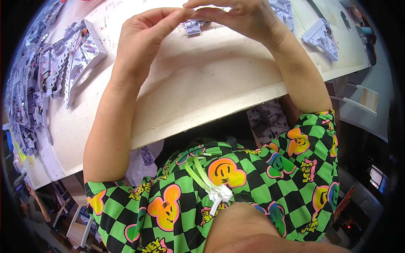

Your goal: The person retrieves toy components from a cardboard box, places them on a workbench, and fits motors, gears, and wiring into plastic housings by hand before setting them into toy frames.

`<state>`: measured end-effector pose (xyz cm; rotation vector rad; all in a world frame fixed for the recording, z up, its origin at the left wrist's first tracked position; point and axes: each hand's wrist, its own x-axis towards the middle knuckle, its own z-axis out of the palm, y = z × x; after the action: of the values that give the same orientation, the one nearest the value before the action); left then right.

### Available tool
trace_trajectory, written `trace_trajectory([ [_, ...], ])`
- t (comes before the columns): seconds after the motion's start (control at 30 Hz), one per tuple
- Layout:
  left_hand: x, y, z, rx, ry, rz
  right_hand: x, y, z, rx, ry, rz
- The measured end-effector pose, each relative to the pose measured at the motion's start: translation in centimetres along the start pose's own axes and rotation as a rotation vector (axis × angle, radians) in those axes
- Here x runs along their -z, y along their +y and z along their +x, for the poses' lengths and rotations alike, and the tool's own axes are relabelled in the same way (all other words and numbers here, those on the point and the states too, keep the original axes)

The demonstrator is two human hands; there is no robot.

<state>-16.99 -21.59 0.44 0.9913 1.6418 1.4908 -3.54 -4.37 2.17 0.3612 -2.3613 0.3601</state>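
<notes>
Near the top edge of the view, my left hand (152,27) and my right hand (242,17) meet above the table, their fingertips touching or almost touching. Thumb and fingers of each are closed in a pinch. Whatever lies between the fingertips is too small or too hidden to name. Just below them shows a small pale grey plastic part (193,28) with a blocky end; part of it is behind my right thumb. I cannot tell whether it rests on the table or is touched by a hand.
On the pale worktable (202,80), a white plastic housing with wires (84,55) lies left, beside a long pile of similar housings (29,92). A toothed white housing (322,40) sits at right. Stools (360,99) stand beyond the table, and another person's arm (38,202) shows lower left.
</notes>
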Motion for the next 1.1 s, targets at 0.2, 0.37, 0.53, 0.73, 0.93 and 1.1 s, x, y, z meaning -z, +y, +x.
trace_trajectory([
  [0.2, 1.2, -1.6, 0.8, -0.323, 0.034, 0.548, 0.6, 0.8, 0.1, -0.119, -0.204, -0.019],
  [0.37, -0.3, -1.8, 0.7, -0.401, 0.090, 0.992, 0.5, 0.6, 0.0, -0.156, -0.254, 0.057],
  [0.53, -0.2, -1.7, 0.8, -0.368, 0.069, 1.014, -0.2, 0.7, -0.2, -0.150, -0.266, 0.065],
  [0.73, -0.3, -1.3, 0.8, -0.343, 0.051, 0.952, -0.4, 0.4, 0.0, -0.144, -0.291, 0.041],
  [0.93, -0.7, -1.3, 0.6, -0.317, 0.088, 0.986, -0.8, 0.6, -0.1, -0.125, -0.301, -0.027],
  [1.1, -0.4, -2.0, 0.9, -0.375, 0.096, 0.931, -0.5, 0.3, 0.0, -0.106, -0.289, -0.059],
])
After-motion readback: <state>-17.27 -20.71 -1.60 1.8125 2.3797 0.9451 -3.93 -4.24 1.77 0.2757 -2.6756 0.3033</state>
